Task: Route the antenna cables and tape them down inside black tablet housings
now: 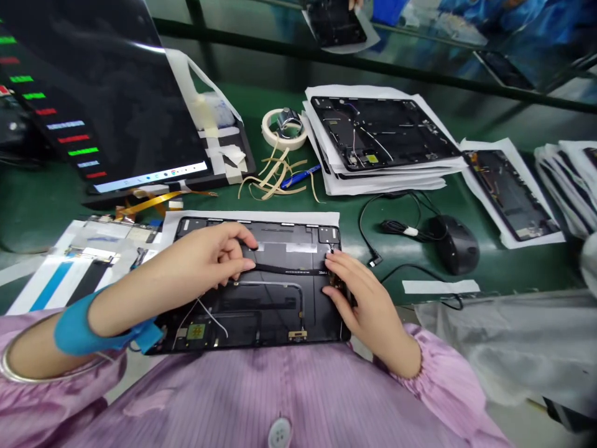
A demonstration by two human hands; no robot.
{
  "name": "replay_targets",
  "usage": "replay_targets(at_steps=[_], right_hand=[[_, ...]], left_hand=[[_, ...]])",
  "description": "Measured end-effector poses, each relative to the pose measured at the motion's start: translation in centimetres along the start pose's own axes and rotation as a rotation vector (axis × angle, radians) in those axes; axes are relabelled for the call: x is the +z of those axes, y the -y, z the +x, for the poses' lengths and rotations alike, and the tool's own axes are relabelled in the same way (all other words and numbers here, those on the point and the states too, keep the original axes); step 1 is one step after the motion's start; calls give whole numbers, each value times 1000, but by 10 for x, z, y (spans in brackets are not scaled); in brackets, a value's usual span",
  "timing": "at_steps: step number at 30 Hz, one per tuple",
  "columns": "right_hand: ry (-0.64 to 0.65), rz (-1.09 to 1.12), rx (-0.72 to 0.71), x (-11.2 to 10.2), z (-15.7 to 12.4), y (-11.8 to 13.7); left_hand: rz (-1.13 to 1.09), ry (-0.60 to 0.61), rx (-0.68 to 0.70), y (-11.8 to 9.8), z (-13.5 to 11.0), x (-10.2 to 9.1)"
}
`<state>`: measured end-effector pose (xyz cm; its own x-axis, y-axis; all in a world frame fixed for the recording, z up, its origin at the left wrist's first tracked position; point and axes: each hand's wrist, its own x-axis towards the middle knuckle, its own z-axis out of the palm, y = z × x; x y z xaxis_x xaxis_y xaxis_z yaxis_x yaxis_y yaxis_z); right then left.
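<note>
A black tablet back housing lies inside-up in front of me, with white paper under it. Across it runs a black flat flex cable with small pale print near its right end. My left hand pinches the cable's left end between thumb and fingers. At the housing's right edge, my right hand rests with its fingers apart, fingertips at the cable's right end; a small part under them is mostly covered. A gold-coloured connector and thin white wires show along the housing's near side.
A screen stands at the left beside loose circuit parts. Further back are a masking tape roll, a blue pen and stacked housings on paper. A mouse and a cable plug lie right.
</note>
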<state>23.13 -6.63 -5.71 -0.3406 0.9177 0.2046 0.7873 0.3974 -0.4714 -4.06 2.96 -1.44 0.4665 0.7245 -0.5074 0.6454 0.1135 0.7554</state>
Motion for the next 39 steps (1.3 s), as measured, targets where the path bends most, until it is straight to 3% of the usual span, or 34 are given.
replay_targets(at_steps=[7,9,13,17,23,34,39], right_hand=[[-48,-12,-52,-4,2,1],[-25,-23,-150,-7,7,12],[221,22,-371,-4,20,43],[374,26,-392,4,26,58],[623,106,-477,1,30,59],[728,337,-508,-1,35,57],[594,234,-358,9,40,69]], left_hand=[[-77,-44,63,5,0,2],[-74,-79,111,1,0,0],[3,-144,188,-5,-1,-4],[87,-175,231,-4,-1,-7],[100,-145,240,0,-3,-6],[61,-91,230,7,-5,-3],[121,-153,291,4,-4,-6]])
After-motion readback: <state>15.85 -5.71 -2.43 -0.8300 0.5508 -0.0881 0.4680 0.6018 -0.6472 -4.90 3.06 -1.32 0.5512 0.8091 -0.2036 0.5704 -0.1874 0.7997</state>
